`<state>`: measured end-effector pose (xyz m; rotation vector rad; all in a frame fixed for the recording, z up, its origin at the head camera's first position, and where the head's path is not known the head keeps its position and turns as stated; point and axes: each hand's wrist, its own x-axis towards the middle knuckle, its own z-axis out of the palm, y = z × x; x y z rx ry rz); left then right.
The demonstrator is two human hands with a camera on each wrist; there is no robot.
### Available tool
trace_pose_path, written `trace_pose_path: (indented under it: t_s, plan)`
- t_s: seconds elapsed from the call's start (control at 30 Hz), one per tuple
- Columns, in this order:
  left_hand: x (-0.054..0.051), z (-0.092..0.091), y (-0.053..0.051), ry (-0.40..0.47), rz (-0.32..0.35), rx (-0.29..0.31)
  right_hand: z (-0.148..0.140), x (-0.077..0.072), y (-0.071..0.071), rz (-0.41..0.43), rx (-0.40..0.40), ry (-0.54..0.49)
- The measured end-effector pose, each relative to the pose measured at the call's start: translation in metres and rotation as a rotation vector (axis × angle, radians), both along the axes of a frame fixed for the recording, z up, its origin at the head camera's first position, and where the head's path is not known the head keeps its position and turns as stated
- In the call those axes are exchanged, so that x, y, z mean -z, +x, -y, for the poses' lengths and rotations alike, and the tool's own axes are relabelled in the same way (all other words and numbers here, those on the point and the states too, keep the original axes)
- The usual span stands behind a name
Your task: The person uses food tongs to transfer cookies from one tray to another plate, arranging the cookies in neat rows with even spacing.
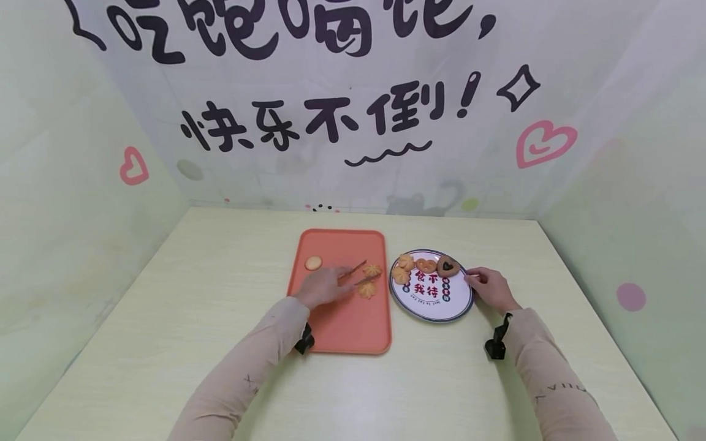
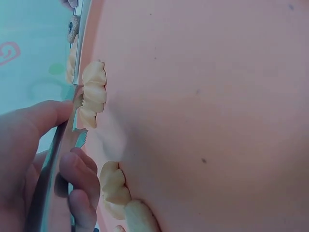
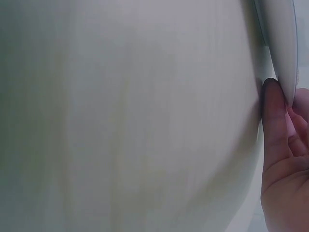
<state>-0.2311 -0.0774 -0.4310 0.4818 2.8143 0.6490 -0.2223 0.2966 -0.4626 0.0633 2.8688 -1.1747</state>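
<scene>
My left hand (image 1: 321,288) grips a pair of metal tongs (image 2: 44,189) over the orange tray (image 1: 347,331). The tongs' serrated tips stand apart, close around a flower-shaped cookie (image 1: 372,269); whether they touch it I cannot tell. Just nearer lies another flower-shaped cookie (image 1: 366,290), and a round cookie (image 1: 314,263) sits at the tray's left. With thumb and fingers, my right hand (image 1: 492,288) pinches the right rim of a white plate (image 1: 430,310). On that plate are two flower-shaped cookies (image 1: 401,275), a pretzel-like cookie (image 1: 426,265) and a heart-shaped cookie (image 1: 447,266) with a dark centre.
Tray and plate stand side by side on a pale wooden table (image 1: 193,306), a narrow gap between them. Light printed walls (image 1: 353,184) enclose the table at the back, left and right. A dark wrist device (image 1: 496,346) hangs below the right sleeve.
</scene>
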Motion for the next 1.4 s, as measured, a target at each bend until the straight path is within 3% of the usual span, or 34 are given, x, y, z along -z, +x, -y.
trace_pose_path:
  t_s: [0.4,0.83,1.23,1.4]
  plan:
    - [-0.005,-0.01,-0.008,0.006,0.057,0.0,-0.002,0.002,-0.001,0.003,0.004,-0.003]
    - [-0.007,-0.018,-0.01,-0.005,0.047,-0.021,-0.002,0.003,-0.001,0.007,0.003,-0.005]
    - [-0.002,-0.012,-0.01,-0.005,0.062,-0.005,-0.003,0.004,0.0,-0.033,-0.005,-0.058]
    - [-0.003,-0.007,-0.009,0.019,0.09,-0.006,-0.004,0.007,-0.001,-0.013,0.004,-0.03]
